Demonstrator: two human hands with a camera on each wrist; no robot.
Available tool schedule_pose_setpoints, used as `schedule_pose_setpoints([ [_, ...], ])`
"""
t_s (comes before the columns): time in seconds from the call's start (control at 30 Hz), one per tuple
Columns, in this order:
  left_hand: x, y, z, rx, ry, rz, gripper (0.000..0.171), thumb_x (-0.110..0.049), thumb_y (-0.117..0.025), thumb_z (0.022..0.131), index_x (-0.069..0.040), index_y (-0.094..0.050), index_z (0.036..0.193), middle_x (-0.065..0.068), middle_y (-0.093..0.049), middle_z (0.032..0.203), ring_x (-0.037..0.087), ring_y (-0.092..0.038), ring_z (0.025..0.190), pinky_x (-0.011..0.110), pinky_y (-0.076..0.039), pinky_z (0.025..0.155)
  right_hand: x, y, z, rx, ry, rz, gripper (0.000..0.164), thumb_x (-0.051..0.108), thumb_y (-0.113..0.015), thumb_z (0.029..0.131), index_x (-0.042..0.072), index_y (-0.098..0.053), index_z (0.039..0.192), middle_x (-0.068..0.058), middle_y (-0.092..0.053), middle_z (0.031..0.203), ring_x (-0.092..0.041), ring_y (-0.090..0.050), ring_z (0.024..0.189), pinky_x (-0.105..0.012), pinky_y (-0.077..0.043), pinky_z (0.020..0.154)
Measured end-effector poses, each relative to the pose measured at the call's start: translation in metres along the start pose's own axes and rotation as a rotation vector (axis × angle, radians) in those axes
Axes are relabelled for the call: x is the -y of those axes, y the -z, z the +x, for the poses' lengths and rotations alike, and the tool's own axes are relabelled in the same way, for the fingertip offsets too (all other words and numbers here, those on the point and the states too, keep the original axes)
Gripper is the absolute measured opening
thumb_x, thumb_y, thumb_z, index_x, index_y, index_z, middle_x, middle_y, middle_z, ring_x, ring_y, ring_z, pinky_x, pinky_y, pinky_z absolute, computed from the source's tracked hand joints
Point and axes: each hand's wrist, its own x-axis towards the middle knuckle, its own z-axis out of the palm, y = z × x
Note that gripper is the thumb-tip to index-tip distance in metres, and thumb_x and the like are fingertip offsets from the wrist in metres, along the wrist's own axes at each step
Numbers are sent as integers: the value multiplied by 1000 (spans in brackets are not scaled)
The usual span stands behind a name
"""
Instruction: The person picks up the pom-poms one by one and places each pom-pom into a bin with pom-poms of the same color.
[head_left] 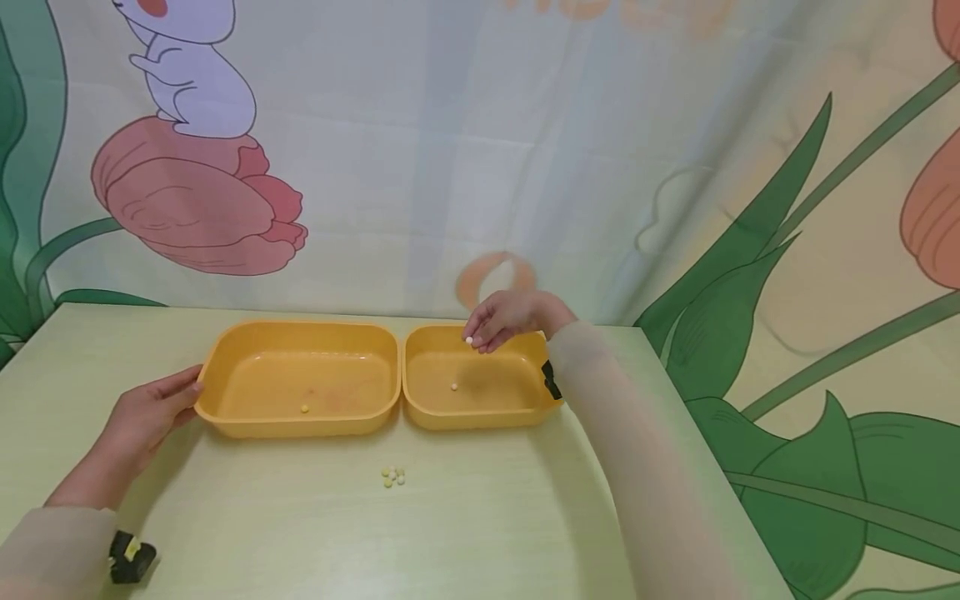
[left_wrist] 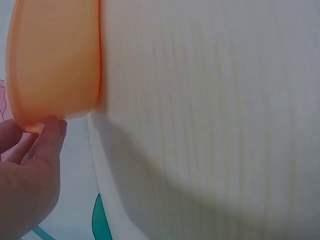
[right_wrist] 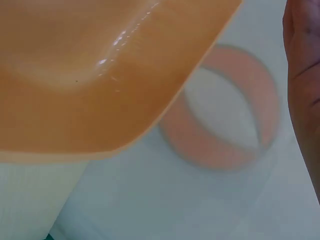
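Note:
My left hand [head_left: 146, 421] grips the left end of the larger yellow tray [head_left: 300, 427], thumb and fingers pinching its rim in the left wrist view. Above the smaller yellow tray [head_left: 480, 418], my right hand [head_left: 506, 321] pinches a small white pellet [head_left: 469, 340] between its fingertips. One white pellet [head_left: 453, 387] lies on the floor of the smaller tray. A yellow pellet [head_left: 304, 408] lies near the front of the larger one. In the right wrist view only the edge of my right hand [right_wrist: 304, 75] shows, beside the tray wall [right_wrist: 100, 120]; its fingertips are out of frame.
Several white and pale yellow pellets [head_left: 393, 476] lie in a cluster on the table [head_left: 480, 525], in front of where the trays meet. A printed curtain [head_left: 360, 167] hangs behind the table's back edge. Black wrist devices [head_left: 131, 557] show at both sleeves.

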Motion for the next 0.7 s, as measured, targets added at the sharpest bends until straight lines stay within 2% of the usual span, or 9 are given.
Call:
schedule_pose_setpoints([
  [0.07,1,0,0,5,-9,-9,61,-33,-40,111,-5,-18,161,25,-15,167,-20,-49,97,3,-55,78,-5,1,6,5,-21,10,20,1,-61,100,-8,-64,118,2,-71,86,-9,-70,79,-23,-64,82],
  [0.1,1,0,0,7,-13,-12,61,-34,-40,111,-5,-18,161,26,-15,167,-21,-48,95,3,-55,78,-8,1,8,3,-34,19,17,0,-61,100,-6,-65,115,2,-71,85,-9,-70,78,-23,-64,81],
  [0.23,1,0,0,11,-24,-1,62,-34,-39,111,-5,-18,161,26,-15,167,-17,-51,102,3,-55,78,-18,2,19,6,-66,28,11,0,-60,100,-3,-66,110,2,-71,85,-9,-69,77,-23,-64,81],
  [0.33,-1,0,-1,13,-18,14,62,-36,-39,111,-6,-17,161,25,-14,168,6,-56,125,4,-55,81,-25,1,27,6,-84,-7,12,0,-59,101,-3,-66,111,2,-70,86,-7,-69,77,-22,-64,81],
  [0.43,-2,0,0,14,-3,17,63,-36,-39,111,-6,-16,161,24,-14,169,29,-46,143,5,-56,82,-31,-1,34,1,-105,-53,14,0,-61,100,-3,-67,111,2,-70,88,-7,-68,76,-20,-63,78],
  [0.53,-2,-1,0,6,16,18,62,-36,-38,111,-7,-16,162,23,-14,169,38,-36,148,5,-56,81,-36,-4,42,0,-136,-97,14,1,-64,98,-3,-68,111,2,-70,89,-7,-67,75,-19,-63,76],
  [0.6,-2,-1,1,2,21,13,62,-36,-39,111,-7,-16,162,22,-15,169,37,-37,148,5,-56,80,-38,-6,46,5,-156,-126,14,1,-65,98,-2,-69,111,2,-70,88,-6,-66,75,-19,-62,76],
  [0.67,-1,0,0,0,10,10,62,-35,-39,111,-7,-17,161,24,-16,168,21,-54,134,4,-55,78,-40,-7,50,13,-175,-148,14,1,-65,98,-2,-70,110,2,-70,86,-6,-66,74,-18,-62,76],
  [0.7,0,1,0,3,3,4,62,-35,-39,111,-6,-17,161,24,-15,168,13,-58,128,4,-55,79,-40,-8,51,14,-182,-160,13,1,-64,98,-1,-70,109,2,-70,86,-5,-66,74,-18,-62,76],
])
